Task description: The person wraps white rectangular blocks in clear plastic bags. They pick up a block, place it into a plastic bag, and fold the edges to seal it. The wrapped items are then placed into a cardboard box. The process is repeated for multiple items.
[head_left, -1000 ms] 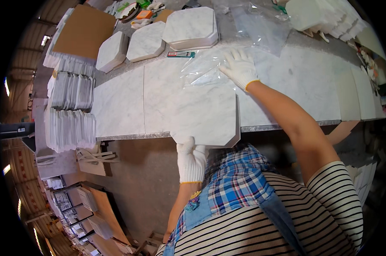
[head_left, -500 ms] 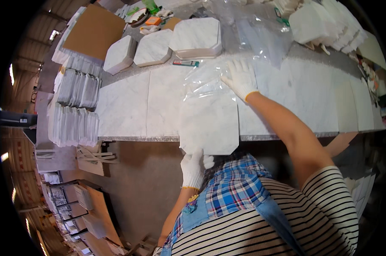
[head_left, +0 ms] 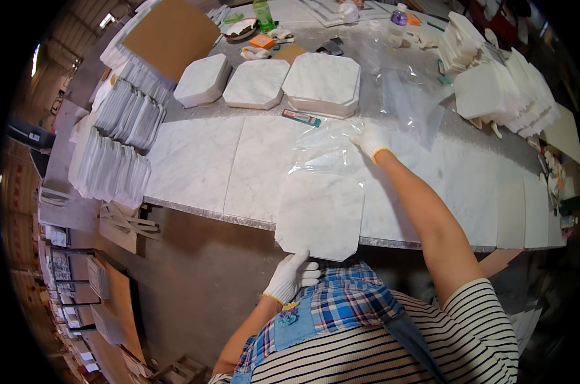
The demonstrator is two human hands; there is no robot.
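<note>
A white marble tile (head_left: 322, 214) with cut corners lies over the table's front edge, its near end jutting out towards me. My left hand (head_left: 292, 277), in a white knit glove, grips that near edge with the thumb against it and the fingers curled below. Clear plastic bag film (head_left: 325, 148) covers the tile's far end, wrinkled and shiny. At the film's far right corner my gloved right hand (head_left: 371, 142) has its fingers drawn together on the plastic; the fingertips are partly hidden. Just beyond lies a teal-and-red box cutter (head_left: 301, 118).
Stacks of cut-corner tiles (head_left: 322, 80) stand at the back. Wrapped tiles (head_left: 114, 163) are packed on the left, beside a brown cardboard sheet (head_left: 170, 38). More plastic bags (head_left: 411, 105) lie at back right, near leaning white tiles (head_left: 488, 89). A green bottle (head_left: 262, 16) stands far back.
My right hand has gone from lying flat with fingers spread to closing on the plastic. The left hand stays at the tile's near edge. The view has shifted, showing more of the table's back.
</note>
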